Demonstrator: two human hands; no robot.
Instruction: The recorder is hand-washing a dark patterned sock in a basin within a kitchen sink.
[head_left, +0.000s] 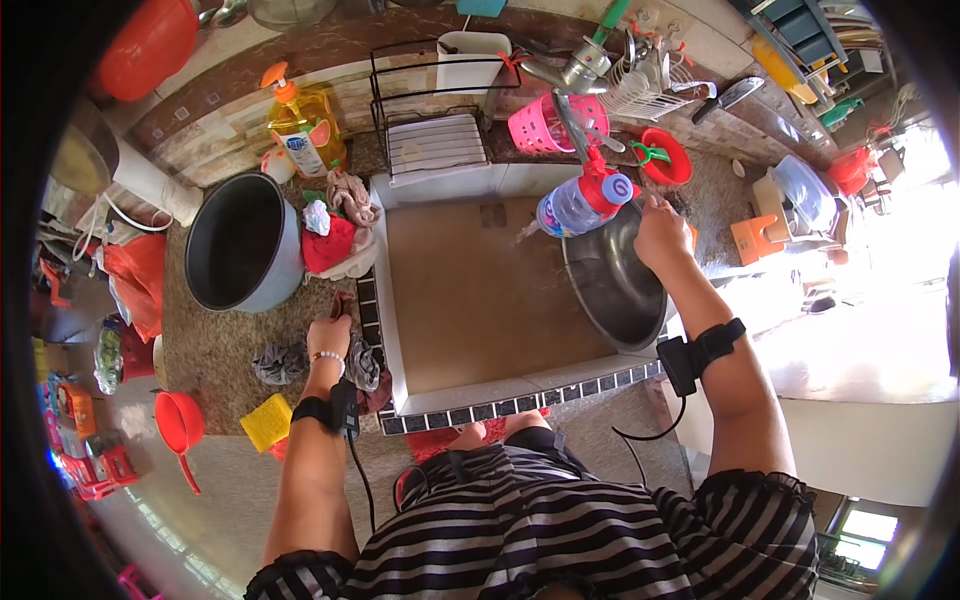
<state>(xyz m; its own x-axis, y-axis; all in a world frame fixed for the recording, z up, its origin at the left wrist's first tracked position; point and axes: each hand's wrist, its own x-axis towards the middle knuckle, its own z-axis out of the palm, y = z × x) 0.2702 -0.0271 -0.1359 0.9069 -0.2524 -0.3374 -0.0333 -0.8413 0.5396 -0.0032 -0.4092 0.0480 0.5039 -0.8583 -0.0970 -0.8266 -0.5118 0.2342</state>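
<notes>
My right hand (664, 236) grips the upper rim of a round metal basin (622, 285), which stands tilted at the right side of the tiled sink (480, 300). A plastic bottle (577, 204) hangs by red wrapping from the tap (571, 124), its open end over the sink and partly in front of the basin. Water seems to run out of it. At the counter left of the sink, my left hand (328, 339) is closed on a reddish-brown cloth (342, 304). Crumpled grey cloths (281, 363) lie beside that wrist.
Left of the sink are a deep pot (244, 244), a red cloth (328, 246), a yellow sponge (267, 423) and a pump bottle of yellow liquid (304, 135). Behind it stand a wire rack (435, 146) and pink basket (532, 124). A knife (729, 99) rests at the back right.
</notes>
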